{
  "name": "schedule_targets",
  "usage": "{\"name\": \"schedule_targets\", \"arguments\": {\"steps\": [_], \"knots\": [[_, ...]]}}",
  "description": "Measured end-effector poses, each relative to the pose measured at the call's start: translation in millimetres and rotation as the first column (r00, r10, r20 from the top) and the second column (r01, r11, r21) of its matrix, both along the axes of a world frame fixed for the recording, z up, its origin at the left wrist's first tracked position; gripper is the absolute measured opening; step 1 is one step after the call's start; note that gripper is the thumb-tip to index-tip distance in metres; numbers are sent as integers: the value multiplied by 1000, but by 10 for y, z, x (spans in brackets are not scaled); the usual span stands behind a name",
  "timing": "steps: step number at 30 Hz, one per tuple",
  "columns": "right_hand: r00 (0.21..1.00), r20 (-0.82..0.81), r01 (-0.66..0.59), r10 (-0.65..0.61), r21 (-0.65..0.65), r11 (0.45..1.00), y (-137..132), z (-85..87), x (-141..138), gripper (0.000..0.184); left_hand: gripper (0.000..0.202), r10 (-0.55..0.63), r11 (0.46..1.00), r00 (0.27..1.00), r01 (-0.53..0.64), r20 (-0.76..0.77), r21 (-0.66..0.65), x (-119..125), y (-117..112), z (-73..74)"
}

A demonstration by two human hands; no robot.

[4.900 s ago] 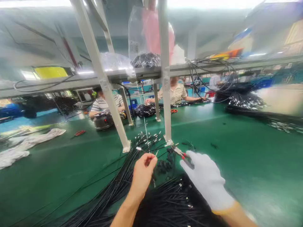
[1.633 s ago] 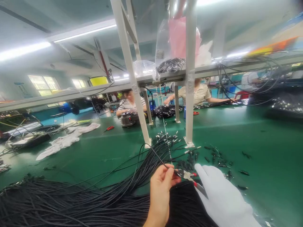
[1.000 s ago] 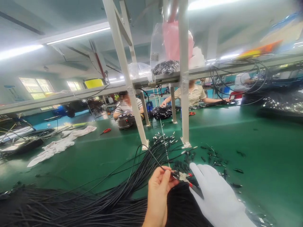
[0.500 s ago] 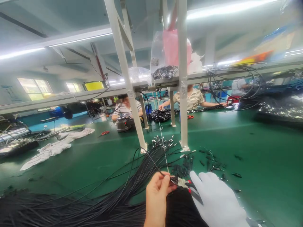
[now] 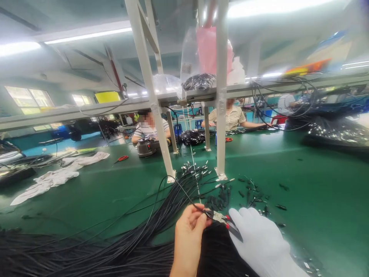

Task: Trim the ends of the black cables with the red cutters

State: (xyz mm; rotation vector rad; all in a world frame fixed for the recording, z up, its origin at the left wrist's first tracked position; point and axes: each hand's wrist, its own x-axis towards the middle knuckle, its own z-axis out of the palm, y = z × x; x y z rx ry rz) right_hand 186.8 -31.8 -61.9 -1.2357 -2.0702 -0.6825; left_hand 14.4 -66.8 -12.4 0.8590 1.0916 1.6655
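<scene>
My bare left hand pinches a black cable close to its end. In a white glove, my right hand is closed around the dark, red-trimmed handles of a pair of pliers. The jaws meet the cable end right beside my left fingertips; whether they bite into it I cannot tell. A thick bundle of black cables runs under and left of my hands, with metal-tipped ends fanned out farther up the table. Small cut black pieces lie just beyond the pliers.
White shelf posts stand on the green table. A white cloth and red-handled scissors lie left. Across the table, one co-worker sits near a dark device, another handles cables. Bags rest on the shelf.
The whole view has shifted slightly, so the surroundings sit a little left and higher. Both hands keep the same hold on cable and pliers.
</scene>
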Motion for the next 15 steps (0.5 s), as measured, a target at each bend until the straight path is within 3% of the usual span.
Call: {"name": "schedule_targets", "arguments": {"steps": [3, 9, 15], "knots": [[1000, 7, 27, -27, -52, 998, -35, 12, -20, 13, 29, -4, 1000, 999, 3, -50, -19, 6, -1, -15], [997, 73, 39, -37, -23, 999, -40, -4, -26, 11, 28, 107, 994, 992, -106, -63, 31, 28, 33, -144], [998, 68, 6, -7, 16, 1000, -5, -66, -41, 12, 29, 54, 998, 986, -48, -160, 42, -95, 80, -255]]}}
